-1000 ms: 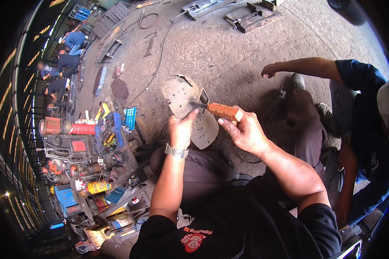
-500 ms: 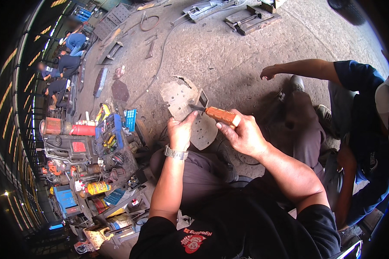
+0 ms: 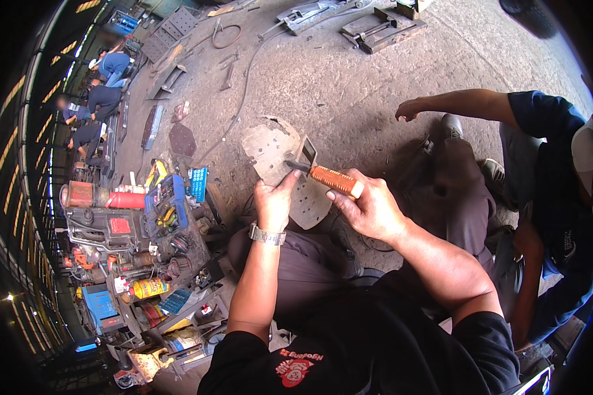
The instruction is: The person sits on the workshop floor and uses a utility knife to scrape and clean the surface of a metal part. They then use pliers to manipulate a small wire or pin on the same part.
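Note:
A thin, grey-beige plate (image 3: 270,148) with several holes and a ragged far edge stands over my lap. My left hand (image 3: 274,201), with a metal watch on the wrist, pinches its near-left edge, thumb on top and fingers hidden beneath. My right hand (image 3: 374,209) wraps round the orange ribbed handle of a hand tool (image 3: 335,181). The tool's dark, short blade points left and meets the plate beside my left thumb. A dark rectangular metal frame (image 3: 308,153) rises beside the blade; whether it belongs to the plate or the tool I cannot tell.
To the left stands a bench crowded with tools, a blue case (image 3: 168,207), a red cylinder (image 3: 126,199) and a yellow can (image 3: 148,288). Close on my right sits a co-worker (image 3: 547,164), one arm reaching forward. Steel parts (image 3: 383,29) and a cable lie on the concrete floor.
The tool and my right hand have shifted slightly left, its blade tip sliding a little along the plate. My left hand keeps its pinch; the co-worker's arm is nearly unmoved.

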